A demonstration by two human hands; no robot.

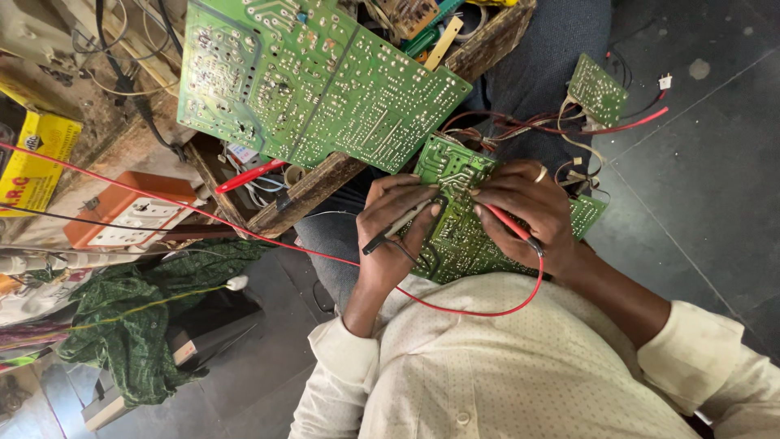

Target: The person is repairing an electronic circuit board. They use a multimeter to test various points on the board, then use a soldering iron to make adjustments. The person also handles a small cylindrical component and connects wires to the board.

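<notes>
Presently, left hand (398, 219) gripped one black probe (398, 228), right hand (524, 207) one red probe (508, 221); three green boards counted, one (455, 236) on lap; wooden crate (487, 41) held parts.

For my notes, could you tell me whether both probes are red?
No: the left hand holds a black probe; the right hand holds a red probe.

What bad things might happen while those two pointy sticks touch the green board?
The black probe and red probe sit close together on the small circuit board; a slip might bridge solder points. The red lead loops over the lap and might snag. The large circuit board overhangs the bench edge and might slide.
</notes>
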